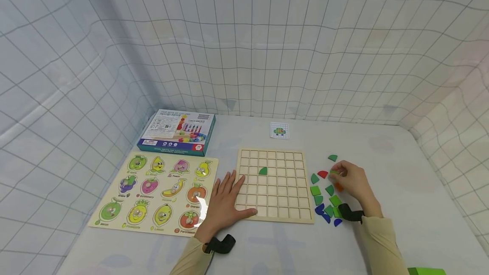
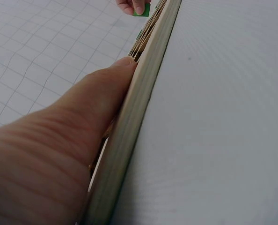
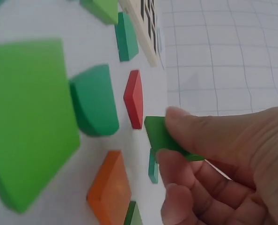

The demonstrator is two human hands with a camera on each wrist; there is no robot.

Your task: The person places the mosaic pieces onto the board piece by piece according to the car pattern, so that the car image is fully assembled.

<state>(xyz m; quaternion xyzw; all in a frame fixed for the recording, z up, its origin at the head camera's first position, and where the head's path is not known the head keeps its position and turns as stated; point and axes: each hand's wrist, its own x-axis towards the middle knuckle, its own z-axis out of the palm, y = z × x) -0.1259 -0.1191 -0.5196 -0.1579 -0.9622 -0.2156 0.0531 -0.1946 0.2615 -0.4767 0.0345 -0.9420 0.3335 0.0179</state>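
A wooden grid board (image 1: 282, 190) lies in the middle of the white table, with one green quarter-round piece (image 1: 262, 171) set in a cell. My left hand (image 1: 229, 194) rests flat on the board's left front corner, fingers straight; in the left wrist view its thumb (image 2: 115, 75) lies along the board's edge (image 2: 134, 126). Right of the board, my right hand (image 1: 336, 173) pinches a small green piece (image 3: 155, 131) between thumb and finger, just above the table. Around it lie a red piece (image 3: 134, 98), a dark green piece (image 3: 94, 101), an orange piece (image 3: 108, 187) and several more green and blue ones (image 1: 324, 207).
A fruit peg puzzle (image 1: 156, 192) lies to the left of the board, and a blue box (image 1: 177, 133) behind it. A small pattern card (image 1: 279, 130) sits beyond the board. Grid-printed cloth walls enclose the table. A green object (image 1: 425, 271) shows at the bottom right edge.
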